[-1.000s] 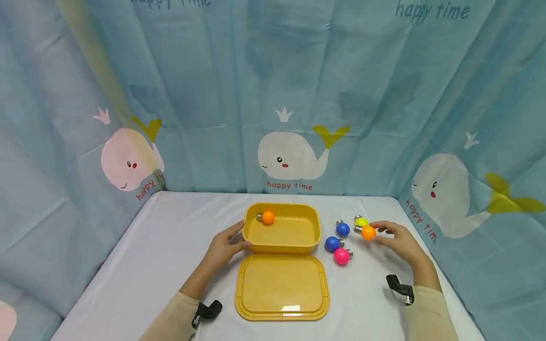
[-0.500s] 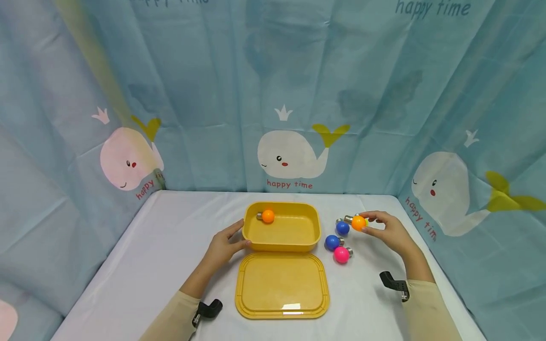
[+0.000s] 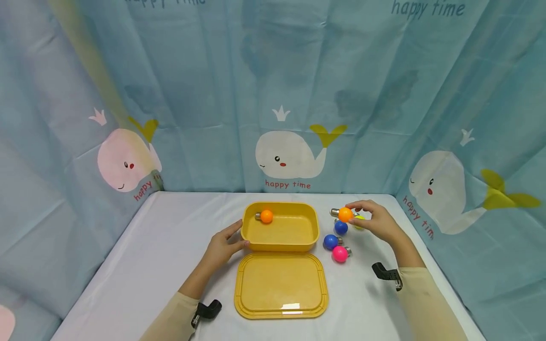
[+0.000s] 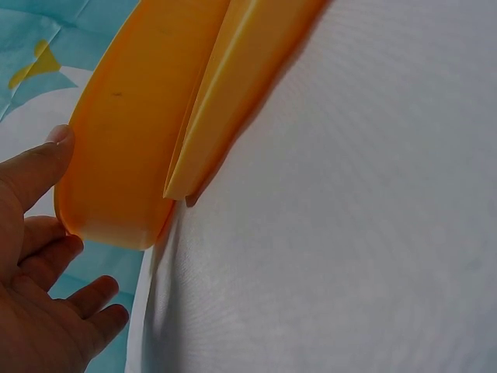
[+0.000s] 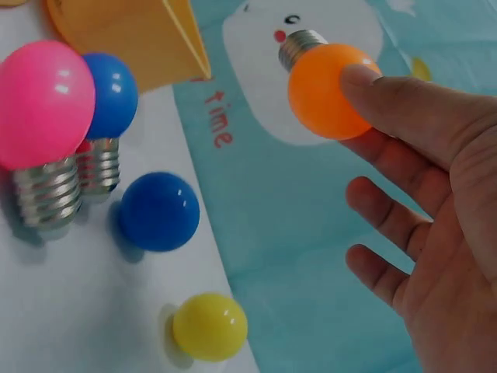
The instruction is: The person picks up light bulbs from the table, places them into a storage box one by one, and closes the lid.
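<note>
An orange light bulb (image 3: 345,214) with a silver screw base is pinched between the thumb and fingers of my right hand (image 3: 375,221), raised above the others on the table. In the right wrist view the thumb (image 5: 396,109) lies across its round end. My left hand (image 3: 222,244) touches the left end of a yellow box (image 3: 281,247), its thumb by the near corner. Another orange bulb (image 3: 266,216) lies inside the box. Below the right hand are two blue bulbs (image 3: 341,228), a pink bulb (image 3: 340,254) and a yellow bulb (image 3: 359,222).
A flat yellow lid (image 3: 281,286) lies in front of the box on the white-covered table (image 3: 170,246). Blue cloth walls (image 3: 204,156) printed with whales stand behind and at both sides. Each wrist carries a black mount (image 3: 209,310).
My right hand has lifted the orange bulb and carried it left, away from the yellow bulb and over the far blue one. The left hand and the box stay put.
</note>
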{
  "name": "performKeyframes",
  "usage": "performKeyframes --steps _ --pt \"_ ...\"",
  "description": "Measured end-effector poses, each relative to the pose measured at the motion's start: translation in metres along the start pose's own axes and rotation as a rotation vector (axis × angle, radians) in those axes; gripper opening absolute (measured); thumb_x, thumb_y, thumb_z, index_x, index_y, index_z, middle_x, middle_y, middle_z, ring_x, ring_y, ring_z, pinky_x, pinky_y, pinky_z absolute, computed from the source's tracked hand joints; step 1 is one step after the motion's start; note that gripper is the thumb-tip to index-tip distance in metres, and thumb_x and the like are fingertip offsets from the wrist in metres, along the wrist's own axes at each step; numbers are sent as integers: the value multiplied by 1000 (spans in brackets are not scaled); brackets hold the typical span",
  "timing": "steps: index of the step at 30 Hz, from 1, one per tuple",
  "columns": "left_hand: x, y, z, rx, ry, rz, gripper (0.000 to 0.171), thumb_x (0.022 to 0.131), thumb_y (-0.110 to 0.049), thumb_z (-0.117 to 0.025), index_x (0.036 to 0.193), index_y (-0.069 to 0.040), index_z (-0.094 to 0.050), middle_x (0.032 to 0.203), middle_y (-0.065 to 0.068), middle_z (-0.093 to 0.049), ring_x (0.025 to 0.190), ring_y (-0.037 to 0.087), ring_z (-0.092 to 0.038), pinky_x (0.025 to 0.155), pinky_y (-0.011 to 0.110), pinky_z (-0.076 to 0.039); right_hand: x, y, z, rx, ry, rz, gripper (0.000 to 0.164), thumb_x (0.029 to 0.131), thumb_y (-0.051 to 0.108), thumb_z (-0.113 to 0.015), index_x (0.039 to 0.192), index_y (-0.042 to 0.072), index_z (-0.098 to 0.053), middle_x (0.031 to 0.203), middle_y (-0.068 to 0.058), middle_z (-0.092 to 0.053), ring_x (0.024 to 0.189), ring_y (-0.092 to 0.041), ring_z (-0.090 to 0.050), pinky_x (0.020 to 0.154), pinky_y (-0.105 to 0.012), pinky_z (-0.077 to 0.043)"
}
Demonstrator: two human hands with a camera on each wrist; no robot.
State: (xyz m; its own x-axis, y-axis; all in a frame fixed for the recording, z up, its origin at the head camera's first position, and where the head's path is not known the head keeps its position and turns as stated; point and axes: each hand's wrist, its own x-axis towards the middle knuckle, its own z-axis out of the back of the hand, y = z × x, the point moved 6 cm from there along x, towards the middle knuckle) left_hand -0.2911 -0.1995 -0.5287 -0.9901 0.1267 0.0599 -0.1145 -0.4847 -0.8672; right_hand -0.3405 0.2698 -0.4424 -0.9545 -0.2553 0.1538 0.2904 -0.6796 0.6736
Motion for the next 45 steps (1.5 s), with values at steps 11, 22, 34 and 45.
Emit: performKeyframes --steps 11,22,34,45 --pt "1 -2 0 4 6 -8 78 90 -37 -80 157 -27 -43 162 -8 -39 152 28 -33 122 53 -31 24 35 -6 -48 76 66 41 89 42 -80 127 30 -70 127 -6 -63 119 -31 -52 101 -64 -45" --pt "1 -2 0 10 4 -10 78 90 -37 -80 157 -26 -44 162 -7 -40 152 28 -34 122 54 -31 52 72 -18 -92 165 164 38 89 41 -81 125 33 -72 122 -1 -65 115 -23 -52 99 -56 -49" --pt "0 -1 1 5 3 -12 78 90 -38 -80 157 -26 -44 162 -7 -39 152 27 -34 123 53 -31 85 119 -42 -152 285 311 35 90 29 -81 124 32 -74 126 9 -68 120 -20 -55 103 -51 -51" --pt "1 0 1 8 -2 -11 78 89 -39 -80 157 -28 -44 162 -8 -40 152 28 -34 122 55 -31 111 147 -76 -224 406 383 33 90 27 -81 122 33 -75 123 11 -66 121 -18 -56 106 -44 -51"
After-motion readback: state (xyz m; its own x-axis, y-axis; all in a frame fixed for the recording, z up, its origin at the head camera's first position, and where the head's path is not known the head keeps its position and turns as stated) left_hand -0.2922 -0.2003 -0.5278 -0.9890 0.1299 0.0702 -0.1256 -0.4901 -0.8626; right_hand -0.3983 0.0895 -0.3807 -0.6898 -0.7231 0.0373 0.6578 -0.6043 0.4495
